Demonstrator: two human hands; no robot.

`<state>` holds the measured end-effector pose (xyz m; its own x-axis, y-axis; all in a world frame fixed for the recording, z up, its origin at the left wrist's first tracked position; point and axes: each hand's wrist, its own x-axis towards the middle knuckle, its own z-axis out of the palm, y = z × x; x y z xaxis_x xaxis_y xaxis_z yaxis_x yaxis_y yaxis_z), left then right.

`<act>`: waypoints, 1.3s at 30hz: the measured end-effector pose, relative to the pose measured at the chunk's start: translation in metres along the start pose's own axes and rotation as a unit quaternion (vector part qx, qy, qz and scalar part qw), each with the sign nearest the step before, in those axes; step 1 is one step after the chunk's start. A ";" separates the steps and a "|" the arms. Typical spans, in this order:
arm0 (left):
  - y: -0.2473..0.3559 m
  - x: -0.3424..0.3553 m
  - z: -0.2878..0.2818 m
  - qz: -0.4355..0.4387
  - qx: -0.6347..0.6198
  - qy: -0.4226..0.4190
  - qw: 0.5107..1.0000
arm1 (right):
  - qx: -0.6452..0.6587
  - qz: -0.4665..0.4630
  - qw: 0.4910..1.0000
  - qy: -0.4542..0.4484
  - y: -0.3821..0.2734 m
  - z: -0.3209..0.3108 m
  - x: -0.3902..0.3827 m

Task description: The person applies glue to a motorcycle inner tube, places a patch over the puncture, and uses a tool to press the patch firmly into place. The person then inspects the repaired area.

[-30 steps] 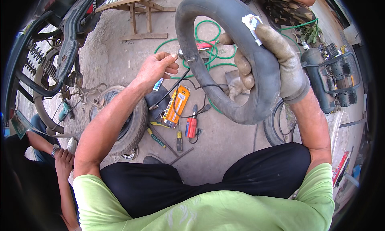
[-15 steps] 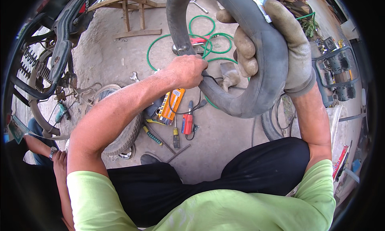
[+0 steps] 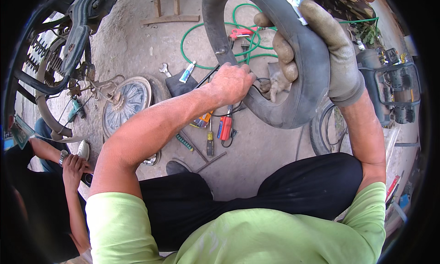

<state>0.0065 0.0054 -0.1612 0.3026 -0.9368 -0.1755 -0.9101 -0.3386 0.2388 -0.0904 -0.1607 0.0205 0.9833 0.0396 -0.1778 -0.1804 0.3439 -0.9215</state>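
Note:
A dark rubber inner tube (image 3: pixel 309 64) is held up in front of me, above the floor. Bare fingers of my left hand (image 3: pixel 233 83) close round its lower left side, just below the valve stem (image 3: pixel 221 52). On the opposite side, my right hand (image 3: pixel 337 57), in a worn grey work glove, grips the tube with its thumb over the outside and its fingers through the ring. By that thumb a white and blue wrapper-like piece (image 3: pixel 294 5) lies against the rubber; whether it is stuck there or pinched, I cannot tell.
On the floor lie a green hose (image 3: pixel 190 57), a red air gun (image 3: pixel 240 33), a wrench (image 3: pixel 165 70), a small glue-like tube (image 3: pixel 187 71), a screwdriver (image 3: pixel 210 143) and a wheel (image 3: pixel 126 103). A motorcycle frame (image 3: pixel 68 57) stands left. Another person's hands (image 3: pixel 75 167) rest at lower left.
The view has shifted, moving floor things right and up in the picture. My left hand sits slightly farther along the inner tube. The small tube beside the wrench now shows past my forearm.

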 end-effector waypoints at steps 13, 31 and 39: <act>-0.107 -0.021 -0.055 -0.300 -0.282 0.136 0.901 | -0.052 0.113 0.991 0.056 0.017 -0.009 0.010; -0.222 -0.126 -0.042 -0.444 -0.476 0.193 0.734 | 0.010 0.135 0.986 0.095 0.020 -0.001 0.008; -0.255 -0.159 -0.022 -0.528 -0.454 0.258 0.670 | 0.054 0.143 0.980 0.124 0.024 0.011 0.014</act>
<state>0.1963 0.2385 -0.1733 0.9126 0.0404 -0.4069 0.3647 -0.5300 0.7655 -0.0806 -0.1416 0.0002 0.8538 -0.0758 -0.5150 -0.4315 0.4504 -0.7816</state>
